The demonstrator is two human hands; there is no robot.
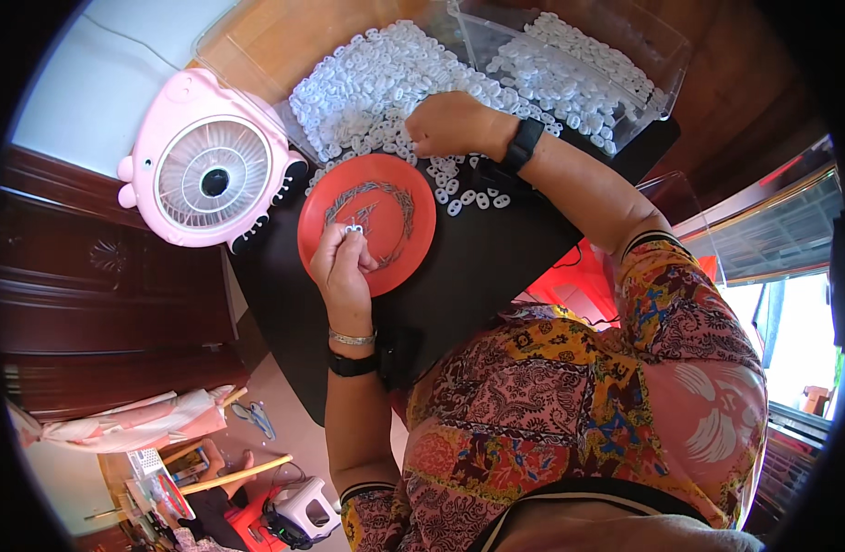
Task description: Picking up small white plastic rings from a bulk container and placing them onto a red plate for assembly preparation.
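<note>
Over the red plate [395, 189] mid-desk, the left hand [341, 267] pinches a small white ring [353, 229] while the right hand [452, 124] curls closed among the white rings [367, 83] heaped at the far edge.

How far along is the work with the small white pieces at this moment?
Done: a clear box already holds many white pieces. In hand: the left hand holds one small piece over the red plate, where thin metal parts lie in a ring; the right hand rests on the loose pile of white pieces. Left: that large pile on the black mat.
</note>
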